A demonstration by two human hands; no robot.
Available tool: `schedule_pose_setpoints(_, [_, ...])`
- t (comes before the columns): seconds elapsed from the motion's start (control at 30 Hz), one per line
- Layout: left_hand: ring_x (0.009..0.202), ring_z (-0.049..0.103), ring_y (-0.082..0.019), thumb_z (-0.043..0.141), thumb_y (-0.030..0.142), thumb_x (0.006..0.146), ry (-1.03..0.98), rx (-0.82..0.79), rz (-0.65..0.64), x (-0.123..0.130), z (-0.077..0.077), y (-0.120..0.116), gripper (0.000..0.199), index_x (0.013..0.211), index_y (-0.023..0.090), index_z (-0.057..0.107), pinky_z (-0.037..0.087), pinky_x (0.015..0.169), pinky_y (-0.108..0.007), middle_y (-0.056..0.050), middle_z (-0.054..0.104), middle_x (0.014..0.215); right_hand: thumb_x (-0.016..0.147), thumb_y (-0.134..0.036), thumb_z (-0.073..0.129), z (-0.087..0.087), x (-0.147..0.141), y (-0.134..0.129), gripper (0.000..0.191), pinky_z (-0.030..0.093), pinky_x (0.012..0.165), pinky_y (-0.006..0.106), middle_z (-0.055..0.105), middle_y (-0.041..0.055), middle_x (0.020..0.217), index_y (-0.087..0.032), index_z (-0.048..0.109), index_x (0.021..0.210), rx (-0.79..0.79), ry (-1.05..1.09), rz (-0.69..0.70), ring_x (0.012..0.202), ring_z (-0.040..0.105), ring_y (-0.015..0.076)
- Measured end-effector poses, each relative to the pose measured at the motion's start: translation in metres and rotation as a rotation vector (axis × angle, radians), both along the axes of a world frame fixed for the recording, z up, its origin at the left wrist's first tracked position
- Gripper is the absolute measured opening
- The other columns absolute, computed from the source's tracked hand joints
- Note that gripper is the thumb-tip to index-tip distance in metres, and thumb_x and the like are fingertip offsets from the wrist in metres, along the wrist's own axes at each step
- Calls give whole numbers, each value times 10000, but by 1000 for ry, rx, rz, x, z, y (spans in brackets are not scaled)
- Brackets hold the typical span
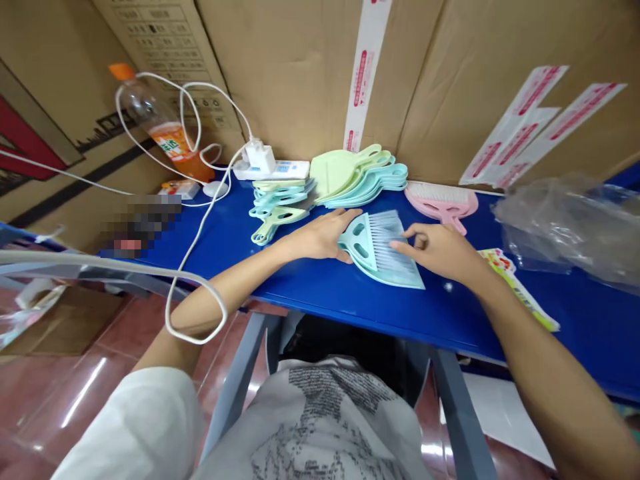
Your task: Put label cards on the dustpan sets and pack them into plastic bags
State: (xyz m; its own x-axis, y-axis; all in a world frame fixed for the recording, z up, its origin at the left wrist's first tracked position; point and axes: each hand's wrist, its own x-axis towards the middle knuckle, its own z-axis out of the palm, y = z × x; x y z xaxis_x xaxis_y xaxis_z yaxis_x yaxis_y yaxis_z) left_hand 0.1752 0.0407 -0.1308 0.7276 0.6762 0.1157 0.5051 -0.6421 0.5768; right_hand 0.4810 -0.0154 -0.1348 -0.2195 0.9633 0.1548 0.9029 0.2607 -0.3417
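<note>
A light-blue dustpan [415, 281] lies on the blue table with a matching hand brush [356, 248] on top, its grey-blue bristles pointing right. My left hand [325, 235] is closed round the handle end of the pair, fingers behind and thumb in front; the handles are hidden under it. Over the bristles, my right hand [440, 248] has its fingers curled, with thumb and forefinger at the bristle edge. Behind my left hand is a pile of green and blue brushes [280, 217]. Beside that pile, green and blue dustpans [345, 175] are stacked.
A pink dustpan with a brush [443, 200] lies behind my right hand. Clear plastic bags [575, 227] and a colourful printed packet [525, 293] are at right. A power strip [287, 170], orange drink bottle [173, 137] and looping white cable [197, 243] are at left. Cardboard [300, 73] stands behind.
</note>
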Motion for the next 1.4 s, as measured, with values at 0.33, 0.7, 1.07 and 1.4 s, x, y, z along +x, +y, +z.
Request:
schedule_pose_setpoints(0.33, [1004, 727, -241, 880, 207, 755, -255, -21, -34, -14, 27, 13, 705, 1445, 163, 742, 550, 939, -341, -70, 799, 1127, 873, -549, 898, 6, 5, 5, 829, 683, 926, 477, 671, 157, 1467, -301, 558, 1587, 311, 555, -84, 1208, 741, 337])
schedule_pose_setpoints(0.7, [945, 765, -213, 1036, 258, 734, -673, -512, 58, 1, 24, 8, 714, 1393, 178, 773, 649, 674, -260, -91, 791, 1142, 754, -523, 1035, 7, -13, -3, 528, 632, 1128, 555, 841, 48, 1263, -272, 786, 1145, -60, 1219, -53, 1221, 784, 338])
schedule_pose_setpoints(1.07, [815, 854, -243, 1025, 322, 799, -965, -825, 208, 8, 20, 9, 416, 1104, 110, 838, 750, 812, -347, -105, 852, 944, 884, -864, 729, 16, -11, 5, 601, 599, 1177, 560, 819, 32, 1309, -331, 780, 1157, -110, 1333, -30, 1452, 666, 375])
schedule_pose_setpoints(1.4, [782, 847, -236, 1056, 430, 754, -911, -797, 231, 17, 21, 7, 510, 1085, 105, 846, 744, 772, -329, -100, 850, 875, 869, -759, 771, 11, -2, 0, 559, 579, 1187, 541, 822, 42, 1294, -313, 762, 1205, -140, 1313, -34, 1382, 708, 367])
